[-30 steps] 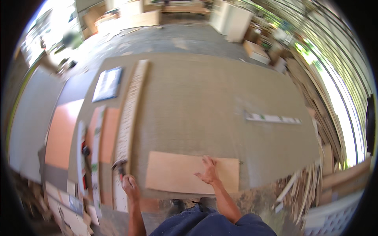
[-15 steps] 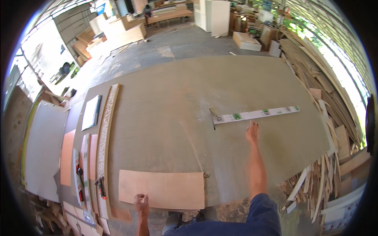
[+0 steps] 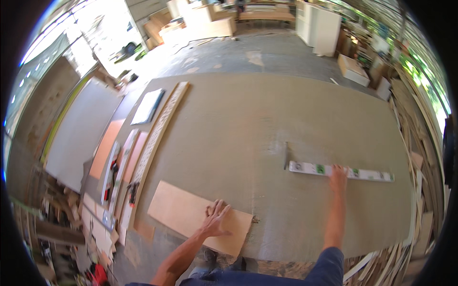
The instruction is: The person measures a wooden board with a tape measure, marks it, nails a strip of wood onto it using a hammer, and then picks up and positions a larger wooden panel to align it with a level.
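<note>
A thin, light-brown wood panel (image 3: 176, 205) lies skewed at the near edge of a big grey-brown worktable (image 3: 229, 119). My left hand (image 3: 218, 220) rests on its top face, fingers spread and bent a little. To the right, a long white bar (image 3: 371, 175) with green patches lies across the tabletop. My right hand (image 3: 338, 175) has its fingers over the middle of this bar. Near the bar's left end a thin dark metal strip (image 3: 286, 155) runs roughly crosswise; whether the two are joined I cannot tell.
On the table's left side lie a long wooden strip (image 3: 162, 126), a flat silvery packet (image 3: 148, 106) and a clamp-like tool with red parts (image 3: 132, 194). Scrap wood (image 3: 417, 128) is heaped along the right side. White cabinets (image 3: 317, 28) stand across the floor.
My left hand has moved onto the panel, which now lies more slanted. My right hand has gone from beside the white bar to gripping it. The whole view has also turned.
</note>
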Demonstrator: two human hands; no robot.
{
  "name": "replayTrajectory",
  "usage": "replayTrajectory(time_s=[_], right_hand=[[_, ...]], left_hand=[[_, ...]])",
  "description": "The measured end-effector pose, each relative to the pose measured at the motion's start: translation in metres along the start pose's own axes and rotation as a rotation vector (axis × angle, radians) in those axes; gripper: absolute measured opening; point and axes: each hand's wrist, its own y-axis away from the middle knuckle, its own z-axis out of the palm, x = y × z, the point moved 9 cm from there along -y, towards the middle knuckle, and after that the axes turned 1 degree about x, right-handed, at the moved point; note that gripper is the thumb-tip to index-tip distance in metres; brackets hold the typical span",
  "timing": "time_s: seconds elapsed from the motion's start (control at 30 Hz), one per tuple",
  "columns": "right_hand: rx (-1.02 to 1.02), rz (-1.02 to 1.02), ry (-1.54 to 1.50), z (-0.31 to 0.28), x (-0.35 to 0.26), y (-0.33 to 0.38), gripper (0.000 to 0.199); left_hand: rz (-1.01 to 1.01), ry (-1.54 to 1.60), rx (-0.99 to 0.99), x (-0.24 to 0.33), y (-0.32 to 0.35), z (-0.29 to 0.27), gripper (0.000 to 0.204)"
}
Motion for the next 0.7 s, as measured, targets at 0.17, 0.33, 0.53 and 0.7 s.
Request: replayTrajectory(time_s=[0.17, 0.33, 0.53, 0.7], right_hand=[[0.116, 0.014, -0.180, -0.023, -0.002, 0.088, 0.056], [0.292, -0.228, -0.308, -0.082, -0.092, 0.153, 0.057], [0.245, -0.261, -0.505, -0.145, -0.236, 0.172, 0.052], [0.251, -0.321, -0.572, -0.186, -0.363, 0.153, 0.048]], left_hand=[[-0.144, 0.136, 0.219, 0.019, 0.011, 0.019, 0.122], [-0.267, 0.070, 0.319, -0.019, 0.014, 0.013, 0.102], [-0.327, 0.095, 0.375, -0.059, 0.008, -0.001, 0.081], [-0.336, 0.113, 0.396, -0.088, 0.010, -0.017, 0.074]])
